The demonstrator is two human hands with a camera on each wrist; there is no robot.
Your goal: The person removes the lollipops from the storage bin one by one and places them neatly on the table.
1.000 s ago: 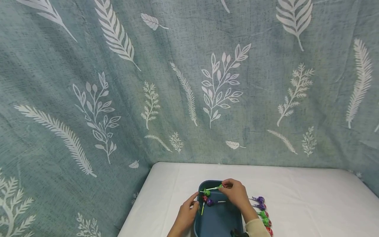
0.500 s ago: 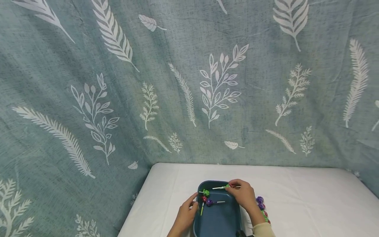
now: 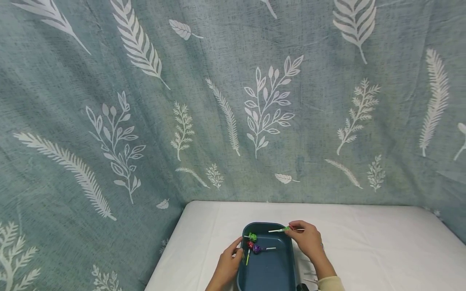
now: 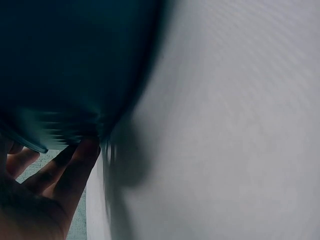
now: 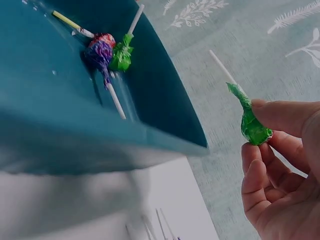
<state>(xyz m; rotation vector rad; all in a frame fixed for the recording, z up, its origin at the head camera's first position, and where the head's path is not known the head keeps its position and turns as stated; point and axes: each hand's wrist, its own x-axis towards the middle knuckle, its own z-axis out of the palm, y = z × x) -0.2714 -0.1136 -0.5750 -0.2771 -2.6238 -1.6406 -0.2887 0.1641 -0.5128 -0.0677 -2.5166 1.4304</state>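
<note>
My right hand (image 3: 309, 242) pinches a green-wrapped lollipop (image 5: 255, 125) between thumb and fingers, by the right rim of a dark blue tray (image 3: 267, 277). A touch of red and a second white stick beside it suggest another lollipop in the same grip, mostly hidden. Along the tray's left side, my left hand (image 3: 227, 264) rests with fairly straight fingers (image 4: 80, 170) touching the ribbed outer wall. Inside the tray's far left corner lie a green lollipop (image 3: 252, 237), a red one (image 3: 250, 245) with a yellowish stick, and a purple one (image 3: 256, 249).
White lollipop sticks (image 5: 162, 222) lie on the white table (image 3: 364, 246) right of the tray; their heads are largely hidden behind the right forearm. A leaf-patterned curtain (image 3: 218, 133) rises along the table's back and left sides.
My right hand has shifted right with its lollipop, from over the tray to its right rim. The forearm now covers the lollipop row on the table. The left hand stays put.
</note>
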